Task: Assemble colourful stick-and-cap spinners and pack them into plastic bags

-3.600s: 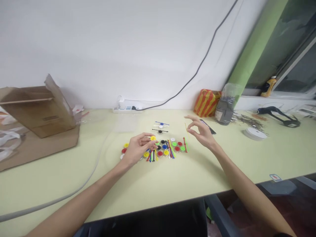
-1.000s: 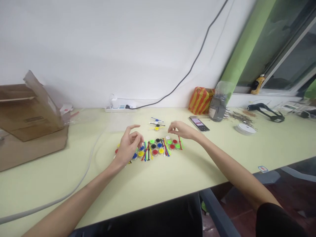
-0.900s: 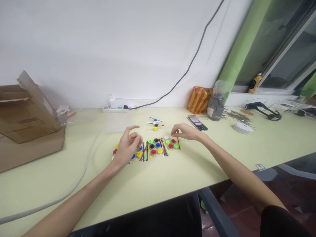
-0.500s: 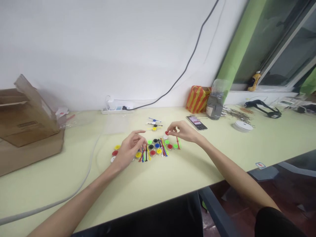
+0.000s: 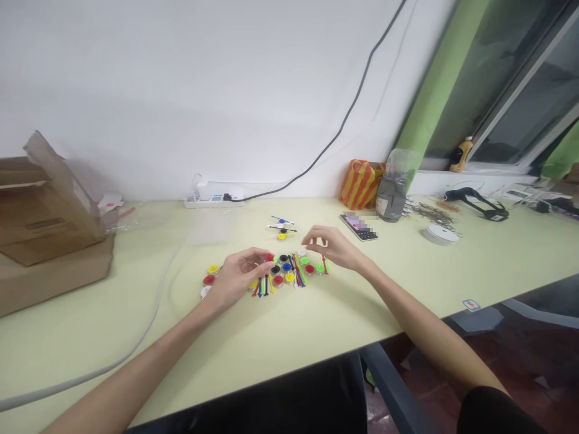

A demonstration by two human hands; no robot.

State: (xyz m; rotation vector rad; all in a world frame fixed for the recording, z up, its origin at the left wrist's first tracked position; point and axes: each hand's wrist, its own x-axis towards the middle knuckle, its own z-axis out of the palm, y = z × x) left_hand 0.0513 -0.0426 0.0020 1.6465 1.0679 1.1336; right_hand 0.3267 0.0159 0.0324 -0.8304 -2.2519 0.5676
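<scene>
Between the thumb and fingers of my left hand [image 5: 233, 276] is a small red disc [image 5: 269, 257], held just above the cluster of parts. My right hand [image 5: 335, 246] hovers at the cluster's right end with thumb and index finger apart and nothing seen between them. Below its fingertips sits a white disc [image 5: 302, 254]. Round pieces with clear bases and coloured tops, such as a blue one [image 5: 286, 267] and a yellow one [image 5: 290, 277], stand close together. Coloured plastic arrows [image 5: 297, 271] lie among them. My left hand hides part of the cluster.
Behind the cluster lie several discs with arrows across them [image 5: 281, 229]. A phone [image 5: 359, 226] is to the right, near a striped bag [image 5: 362, 184] and a white roll [image 5: 441, 234]. A cardboard box [image 5: 49, 211] and a pale cable [image 5: 156, 319] occupy the left.
The red disc was in my right fingers above the white disc; now it is in my left hand. My right fingers have parted, and my left fingers have closed on the disc.
</scene>
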